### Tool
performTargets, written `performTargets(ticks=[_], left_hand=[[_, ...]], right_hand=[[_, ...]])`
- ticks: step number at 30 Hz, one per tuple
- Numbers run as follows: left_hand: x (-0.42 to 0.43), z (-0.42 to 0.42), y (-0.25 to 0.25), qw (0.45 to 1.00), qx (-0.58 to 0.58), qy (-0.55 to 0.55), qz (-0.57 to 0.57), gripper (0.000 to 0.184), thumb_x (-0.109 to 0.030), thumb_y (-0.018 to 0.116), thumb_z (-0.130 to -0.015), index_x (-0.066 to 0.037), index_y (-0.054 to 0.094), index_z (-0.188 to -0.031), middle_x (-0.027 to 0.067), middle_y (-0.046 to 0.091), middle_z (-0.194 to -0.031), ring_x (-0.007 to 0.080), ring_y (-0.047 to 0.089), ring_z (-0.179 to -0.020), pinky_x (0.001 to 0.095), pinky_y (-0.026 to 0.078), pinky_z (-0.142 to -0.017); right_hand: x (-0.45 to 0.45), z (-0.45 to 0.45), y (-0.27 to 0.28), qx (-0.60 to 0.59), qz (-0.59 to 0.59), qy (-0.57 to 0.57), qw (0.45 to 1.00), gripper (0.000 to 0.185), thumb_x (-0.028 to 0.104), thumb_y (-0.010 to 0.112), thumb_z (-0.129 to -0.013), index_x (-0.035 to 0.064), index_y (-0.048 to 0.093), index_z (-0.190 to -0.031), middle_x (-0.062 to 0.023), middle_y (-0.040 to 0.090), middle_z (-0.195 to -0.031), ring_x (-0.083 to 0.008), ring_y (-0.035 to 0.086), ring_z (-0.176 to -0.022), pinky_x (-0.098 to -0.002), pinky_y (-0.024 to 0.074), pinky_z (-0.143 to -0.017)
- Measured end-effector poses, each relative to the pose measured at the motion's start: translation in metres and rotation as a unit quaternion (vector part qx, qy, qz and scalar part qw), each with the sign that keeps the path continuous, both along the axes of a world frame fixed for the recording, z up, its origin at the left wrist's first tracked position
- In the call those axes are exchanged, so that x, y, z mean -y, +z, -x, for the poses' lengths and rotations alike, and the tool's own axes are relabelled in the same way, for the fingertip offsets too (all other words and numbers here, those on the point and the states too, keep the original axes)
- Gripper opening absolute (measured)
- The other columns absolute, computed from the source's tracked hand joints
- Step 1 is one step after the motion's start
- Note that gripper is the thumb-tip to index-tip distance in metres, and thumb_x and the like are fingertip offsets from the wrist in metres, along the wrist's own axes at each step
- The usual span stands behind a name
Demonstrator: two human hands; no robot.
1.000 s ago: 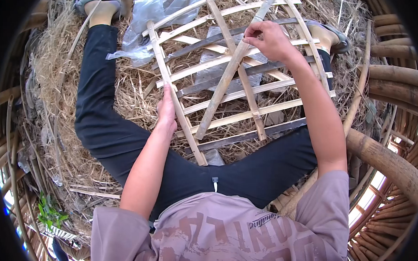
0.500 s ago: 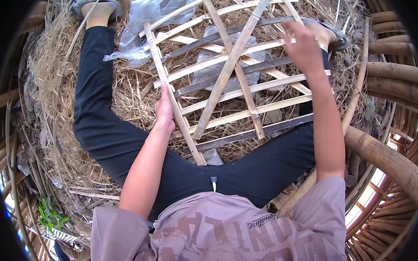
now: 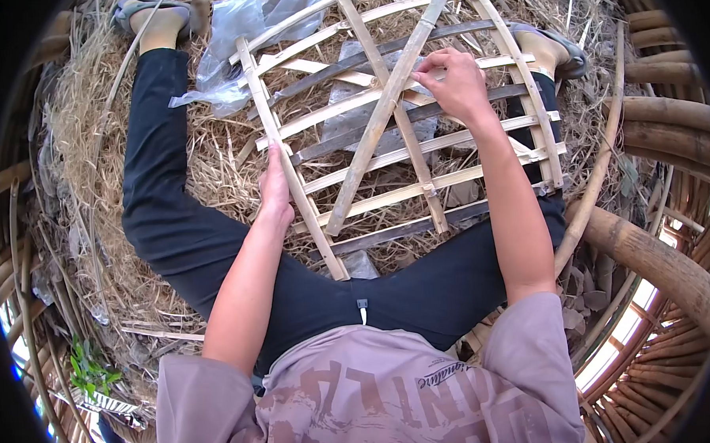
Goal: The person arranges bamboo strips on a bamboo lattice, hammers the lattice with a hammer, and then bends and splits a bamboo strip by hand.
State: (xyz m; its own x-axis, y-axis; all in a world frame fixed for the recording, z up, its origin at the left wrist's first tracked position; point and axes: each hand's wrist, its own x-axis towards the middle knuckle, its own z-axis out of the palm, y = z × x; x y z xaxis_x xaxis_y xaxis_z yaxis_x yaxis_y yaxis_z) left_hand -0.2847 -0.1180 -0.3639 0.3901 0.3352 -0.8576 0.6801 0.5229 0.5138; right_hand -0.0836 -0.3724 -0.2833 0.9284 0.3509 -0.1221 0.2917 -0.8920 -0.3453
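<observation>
A lattice of split bamboo strips (image 3: 351, 174) lies across my spread legs, pale strips woven with darker ones and two strips crossing at its middle. My left hand (image 3: 275, 192) grips the left edge strip (image 3: 264, 107), fingers partly hidden beneath it. Over the lattice's centre right, my right hand (image 3: 458, 84) is closed in a pinch, thumb and forefinger together beside the slanting bamboo strip (image 3: 393, 101). Whatever lies between those fingertips is too small to make out. The right edge strip (image 3: 533, 95) stands beyond my right hand.
Straw and shavings (image 3: 218, 160) cover the ground. Crumpled clear plastic (image 3: 232, 45) lies at the upper left, partly by the lattice. Thick bamboo poles (image 3: 658, 264) curve along the right side. A green plant (image 3: 90, 368) shows at lower left.
My right hand has moved left from the lattice's right edge to near its middle, and its fingers have drawn into a pinch. My left hand stays on the left edge strip.
</observation>
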Motion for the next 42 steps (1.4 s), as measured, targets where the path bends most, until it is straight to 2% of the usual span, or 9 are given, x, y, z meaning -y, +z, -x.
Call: performTargets(ticks=[7, 13, 28, 31, 34, 37, 40, 41, 42], left_hand=[[0.001, -0.001, -0.001, 1.000, 0.001, 0.007, -0.004, 0.060, -0.066, 0.051, -0.088, -0.008, 0.063, -0.097, 0.0021, 0.056, -0.078, 0.0128, 0.053, -0.070, 0.0320, 0.047, -0.067], [0.001, 0.000, -0.003, 1.000, 0.006, 0.009, 0.000, 0.060, -0.067, 0.051, -0.088, -0.008, 0.063, -0.096, 0.0022, 0.056, -0.078, 0.0130, 0.053, -0.070, 0.0316, 0.047, -0.066], [0.000, 0.000, -0.003, 1.000, -0.003, 0.006, -0.006, 0.064, -0.068, 0.051, -0.087, -0.006, 0.063, -0.098, 0.0034, 0.058, -0.082, 0.0138, 0.056, -0.073, 0.0334, 0.049, -0.070], [0.001, 0.000, -0.002, 1.000, 0.000, 0.004, -0.007, 0.066, -0.069, 0.050, -0.086, -0.006, 0.063, -0.097, 0.0035, 0.058, -0.082, 0.0141, 0.056, -0.073, 0.0337, 0.049, -0.070], [-0.001, 0.000, -0.006, 1.000, -0.002, -0.002, -0.007, 0.066, -0.070, 0.050, -0.086, -0.006, 0.063, -0.097, 0.0034, 0.058, -0.081, 0.0142, 0.055, -0.073, 0.0335, 0.048, -0.069], [0.001, 0.001, -0.006, 1.000, -0.010, 0.003, -0.011, 0.066, -0.070, 0.050, -0.086, -0.006, 0.062, -0.097, 0.0033, 0.058, -0.080, 0.0142, 0.055, -0.072, 0.0337, 0.048, -0.069], [-0.003, 0.000, -0.008, 1.000, -0.013, -0.002, -0.006, 0.066, -0.070, 0.050, -0.086, -0.006, 0.062, -0.099, 0.0042, 0.058, -0.083, 0.0148, 0.055, -0.076, 0.0346, 0.047, -0.073], [-0.002, 0.002, -0.010, 1.000, -0.015, -0.006, -0.001, 0.066, -0.069, 0.050, -0.086, -0.005, 0.062, -0.100, 0.0047, 0.059, -0.085, 0.0151, 0.056, -0.078, 0.0350, 0.047, -0.074], [-0.001, 0.001, -0.009, 1.000, -0.015, -0.006, 0.000, 0.067, -0.069, 0.050, -0.086, -0.005, 0.062, -0.100, 0.0048, 0.059, -0.085, 0.0152, 0.056, -0.078, 0.0353, 0.047, -0.075]], right_hand=[[0.002, 0.005, -0.005, -0.004, -0.095, 0.016, 0.995, 0.018, 0.025, 0.071, -0.082, 0.0083, 0.065, -0.080, -0.0047, 0.068, -0.097, -0.0279, 0.061, -0.101, -0.0449, 0.0432, -0.091], [-0.002, 0.032, 0.015, -0.240, -0.394, -0.047, 0.886, 0.010, 0.005, 0.057, -0.092, 0.0027, 0.052, -0.083, -0.0076, 0.069, -0.087, -0.0146, 0.063, -0.087, -0.0307, 0.0486, -0.078], [0.026, 0.107, 0.078, -0.503, -0.269, 0.038, 0.820, 0.008, 0.000, 0.058, -0.090, 0.0010, 0.053, -0.084, -0.0069, 0.066, -0.080, -0.0112, 0.063, -0.075, -0.0259, 0.0507, -0.069], [0.040, 0.088, 0.094, -0.252, -0.298, -0.101, 0.915, 0.009, 0.001, 0.060, -0.090, 0.0006, 0.054, -0.083, -0.0070, 0.067, -0.081, -0.0110, 0.063, -0.077, -0.0247, 0.0506, -0.070], [0.081, 0.044, 0.105, 0.076, -0.341, -0.193, 0.917, 0.013, 0.005, 0.064, -0.088, -0.0012, 0.059, -0.098, -0.0108, 0.068, -0.091, -0.0146, 0.066, -0.081, -0.0256, 0.0525, -0.074], [0.087, 0.016, 0.123, 0.479, 0.006, -0.141, 0.866, 0.032, 0.012, 0.070, -0.084, -0.0026, 0.059, -0.110, -0.0180, 0.066, -0.102, -0.0270, 0.067, -0.091, -0.0338, 0.0525, -0.084], [0.070, 0.011, 0.111, 0.331, -0.136, -0.113, 0.927, 0.040, 0.018, 0.073, -0.081, -0.0011, 0.060, -0.114, -0.0180, 0.065, -0.106, -0.0321, 0.064, -0.101, -0.0385, 0.0496, -0.091], [0.051, 0.020, 0.097, 0.167, -0.247, -0.093, 0.950, 0.041, 0.020, 0.073, -0.081, 0.0001, 0.060, -0.114, -0.0163, 0.066, -0.107, -0.0319, 0.063, -0.104, -0.0394, 0.0486, -0.092], [0.033, 0.029, 0.087, 0.106, -0.190, -0.025, 0.976, 0.039, 0.020, 0.073, -0.080, 0.0015, 0.061, -0.112, -0.0147, 0.066, -0.105, -0.0305, 0.063, -0.102, -0.0393, 0.0492, -0.090]])
